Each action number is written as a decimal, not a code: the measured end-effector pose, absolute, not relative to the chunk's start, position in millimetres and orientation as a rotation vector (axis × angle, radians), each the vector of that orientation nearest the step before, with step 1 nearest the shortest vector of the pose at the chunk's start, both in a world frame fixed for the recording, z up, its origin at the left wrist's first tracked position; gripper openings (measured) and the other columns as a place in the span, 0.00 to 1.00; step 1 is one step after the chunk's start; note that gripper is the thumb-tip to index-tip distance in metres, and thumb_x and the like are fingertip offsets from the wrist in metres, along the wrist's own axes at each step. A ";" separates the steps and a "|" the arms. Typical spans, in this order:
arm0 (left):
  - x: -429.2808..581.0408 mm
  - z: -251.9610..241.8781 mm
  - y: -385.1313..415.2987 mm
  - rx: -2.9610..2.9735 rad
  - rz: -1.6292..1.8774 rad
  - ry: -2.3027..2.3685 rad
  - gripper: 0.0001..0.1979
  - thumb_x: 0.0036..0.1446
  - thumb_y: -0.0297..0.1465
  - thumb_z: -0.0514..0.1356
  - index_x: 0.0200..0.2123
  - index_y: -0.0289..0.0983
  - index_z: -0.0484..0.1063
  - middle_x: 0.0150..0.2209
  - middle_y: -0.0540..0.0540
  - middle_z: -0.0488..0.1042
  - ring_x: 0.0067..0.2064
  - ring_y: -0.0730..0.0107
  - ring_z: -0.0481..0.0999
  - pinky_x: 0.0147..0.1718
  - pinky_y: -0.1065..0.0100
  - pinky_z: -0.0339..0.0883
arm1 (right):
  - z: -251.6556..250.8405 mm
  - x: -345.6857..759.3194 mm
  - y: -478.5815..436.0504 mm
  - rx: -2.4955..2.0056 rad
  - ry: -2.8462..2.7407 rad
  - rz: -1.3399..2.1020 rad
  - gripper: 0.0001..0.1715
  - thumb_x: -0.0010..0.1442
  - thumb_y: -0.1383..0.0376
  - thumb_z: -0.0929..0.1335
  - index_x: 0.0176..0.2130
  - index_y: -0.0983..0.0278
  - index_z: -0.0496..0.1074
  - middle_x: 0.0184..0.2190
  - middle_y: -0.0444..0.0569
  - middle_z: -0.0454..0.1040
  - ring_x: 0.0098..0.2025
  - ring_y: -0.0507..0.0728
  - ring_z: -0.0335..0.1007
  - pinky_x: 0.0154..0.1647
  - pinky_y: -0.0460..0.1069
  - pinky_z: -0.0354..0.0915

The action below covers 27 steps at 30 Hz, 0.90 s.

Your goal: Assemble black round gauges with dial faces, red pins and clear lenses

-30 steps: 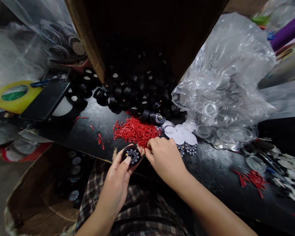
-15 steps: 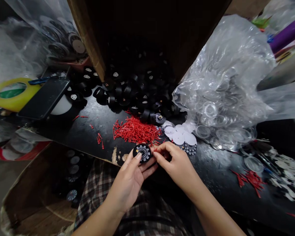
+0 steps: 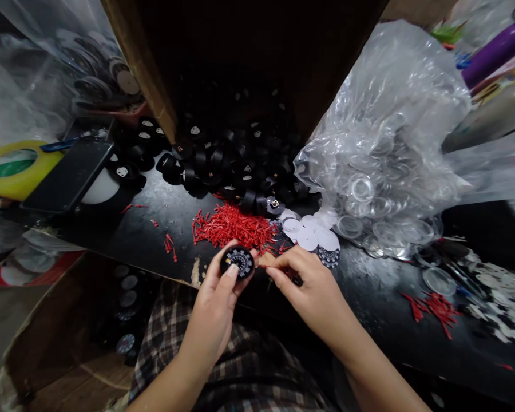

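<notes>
My left hand [image 3: 217, 306] is closed around a small round gauge [image 3: 237, 262] with a black dial and white markings, thumb on its face. Just to the right, my right hand [image 3: 304, 277] pinches a small red pointer [image 3: 264, 265] between thumb and index finger; the fingers hide part of it. Behind both hands lies a heap of red pointers [image 3: 234, 224]. White discs and black printed dials [image 3: 328, 255] are stacked right of the heap, near my right hand.
Black round housings [image 3: 223, 166] spill from a dark open box. A plastic bag of clear lids [image 3: 369, 189] stands at right, more red pointers [image 3: 440, 309] and white flat pieces [image 3: 504, 297] nearby. At left are a phone [image 3: 68, 174] and tape roll [image 3: 12, 180]; below, a bin [image 3: 34, 343] holds gauges.
My left hand has drawn the gauge slightly left, and its fingers have curled in from beneath my right fingertips. My right hand stays in its pinch, almost in place. The view has shifted slightly.
</notes>
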<state>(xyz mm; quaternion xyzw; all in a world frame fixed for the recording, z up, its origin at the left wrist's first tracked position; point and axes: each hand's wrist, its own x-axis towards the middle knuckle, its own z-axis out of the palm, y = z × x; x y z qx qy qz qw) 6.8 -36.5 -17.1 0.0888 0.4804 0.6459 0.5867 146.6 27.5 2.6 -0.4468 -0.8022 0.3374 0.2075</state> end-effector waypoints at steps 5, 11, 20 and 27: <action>12.3 -25.8 -31.6 0.405 1.394 1.160 0.15 0.59 0.34 0.59 0.50 0.46 0.70 0.51 0.50 0.75 0.55 0.62 0.71 0.56 0.61 0.63 | 14.1 142.3 20.2 -1.180 -2.202 1.003 0.08 0.64 0.67 0.63 0.32 0.61 0.69 0.31 0.44 0.72 0.34 0.54 0.66 0.39 0.50 0.57; 16.8 -20.7 -34.8 0.713 1.320 1.295 0.15 0.61 0.35 0.57 0.52 0.44 0.68 0.55 0.49 0.72 0.57 0.66 0.69 0.58 0.66 0.59 | 17.2 141.4 19.3 -1.216 -2.274 0.929 0.08 0.64 0.68 0.63 0.32 0.62 0.69 0.31 0.44 0.71 0.34 0.54 0.65 0.37 0.51 0.55; 13.6 -16.2 -40.1 0.843 1.296 1.324 0.15 0.61 0.36 0.56 0.51 0.45 0.67 0.54 0.50 0.73 0.57 0.66 0.69 0.55 0.70 0.62 | 20.0 143.6 18.3 -1.217 -2.258 0.963 0.09 0.64 0.70 0.64 0.31 0.63 0.67 0.29 0.43 0.70 0.33 0.54 0.64 0.36 0.50 0.55; 12.4 -16.4 -47.5 0.965 1.287 1.485 0.13 0.61 0.30 0.56 0.49 0.46 0.69 0.49 0.52 0.75 0.52 0.69 0.73 0.54 0.70 0.61 | 18.5 143.1 9.5 -1.222 -2.213 1.002 0.11 0.63 0.70 0.64 0.28 0.63 0.65 0.27 0.42 0.70 0.31 0.53 0.65 0.35 0.48 0.56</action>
